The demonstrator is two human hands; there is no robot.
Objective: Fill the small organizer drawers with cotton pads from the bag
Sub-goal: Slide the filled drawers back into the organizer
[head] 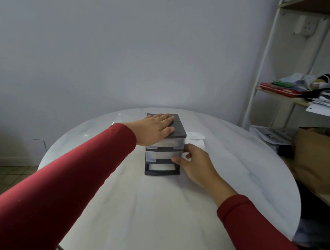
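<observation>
Now | left hand (156, 128) flat atop organizer (178, 128) | right hand (196, 165) pinches middle drawer (158, 155)

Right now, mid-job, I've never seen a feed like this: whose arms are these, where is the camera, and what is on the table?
There is no machine here. These are a person's two bare hands, filmed by one camera worn on their head that looks forward and down. The left hand lies flat on top of the small grey organizer, which stands on the round white table. The right hand grips the right end of the middle drawer. A white bag of pads lies just behind, to the right.
</observation>
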